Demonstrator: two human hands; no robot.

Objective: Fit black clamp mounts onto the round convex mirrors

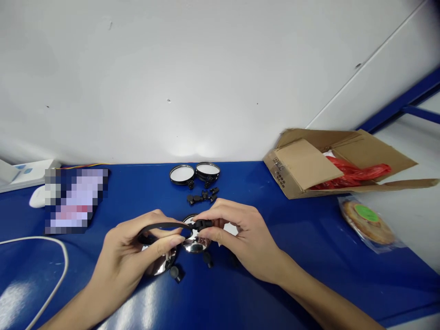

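Observation:
My left hand (132, 250) grips a small round mirror (161, 225) by its black rim, tilted nearly edge-on. At the mirror's right edge, my right hand (240, 240) pinches a black swivel bracket (204, 224) between thumb and fingertips. Bracket and rim meet there; whether they are joined I cannot tell. Below the hands lie a shiny round mirror (195, 246) and another (161, 266) partly covered by my left hand. Loose black brackets (175, 273) rest on the table near them, one (207, 259) just under the shiny mirror. Part of a white disc shows behind my right fingers.
Two round mirrors (182, 174) stand near the wall, with several black brackets (196, 199) before them. At right are an open cardboard box (302, 165) with a red bag and a wrapped round item (367, 222). A phone (77, 199) and white cable (65, 261) lie left.

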